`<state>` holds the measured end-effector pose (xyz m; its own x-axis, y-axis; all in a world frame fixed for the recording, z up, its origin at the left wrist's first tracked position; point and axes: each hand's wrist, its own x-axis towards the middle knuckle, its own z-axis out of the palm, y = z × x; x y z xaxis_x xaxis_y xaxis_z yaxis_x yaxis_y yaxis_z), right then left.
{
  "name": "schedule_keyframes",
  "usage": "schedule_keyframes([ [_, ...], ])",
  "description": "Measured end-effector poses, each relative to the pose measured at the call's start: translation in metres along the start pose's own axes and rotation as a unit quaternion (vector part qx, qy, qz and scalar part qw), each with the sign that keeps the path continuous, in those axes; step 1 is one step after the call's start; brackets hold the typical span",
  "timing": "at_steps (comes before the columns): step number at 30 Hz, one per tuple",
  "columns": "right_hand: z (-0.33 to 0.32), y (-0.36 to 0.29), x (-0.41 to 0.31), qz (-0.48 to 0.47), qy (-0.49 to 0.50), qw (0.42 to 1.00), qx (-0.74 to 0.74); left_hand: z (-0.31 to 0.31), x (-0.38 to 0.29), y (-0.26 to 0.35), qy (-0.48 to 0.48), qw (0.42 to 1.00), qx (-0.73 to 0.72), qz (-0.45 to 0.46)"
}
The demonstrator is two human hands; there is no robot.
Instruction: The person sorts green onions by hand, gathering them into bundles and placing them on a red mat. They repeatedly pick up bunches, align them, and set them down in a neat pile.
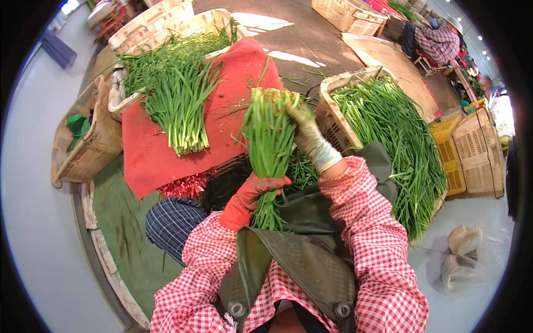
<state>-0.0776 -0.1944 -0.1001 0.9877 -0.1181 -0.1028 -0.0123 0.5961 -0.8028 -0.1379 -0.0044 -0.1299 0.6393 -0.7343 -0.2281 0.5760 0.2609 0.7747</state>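
Observation:
My left hand, in a red rubber glove, is closed around the lower, leafy part of a bundle of garlic chives. The bundle stands upright with its pale cut ends at the top. My right hand, in a soiled light glove wrapped at the wrist, is at the right side of those ends; its fingers are blurred, so whether it grips them I cannot tell. To the left, another pile of chives lies on a red cloth, cut ends towards me.
A plastic crate heaped with chives stands at my right. Behind the red cloth are more crates with greens. A crate with a green item is at far left. Plastic bags lie on the floor. Another person sits at the upper right.

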Motion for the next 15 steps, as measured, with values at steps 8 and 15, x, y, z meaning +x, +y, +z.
schedule_keyframes([
  [8, -0.025, -0.105, 0.042, -0.2, 0.093, 0.939, -0.264, -0.011, 0.007, -0.009, 0.059, 0.997, 0.003, 0.044],
  [15, 0.001, -0.044, 0.006, -0.169, -0.122, 0.543, -0.814, -0.005, 0.02, -0.015, 0.109, 0.987, 0.119, 0.005],
])
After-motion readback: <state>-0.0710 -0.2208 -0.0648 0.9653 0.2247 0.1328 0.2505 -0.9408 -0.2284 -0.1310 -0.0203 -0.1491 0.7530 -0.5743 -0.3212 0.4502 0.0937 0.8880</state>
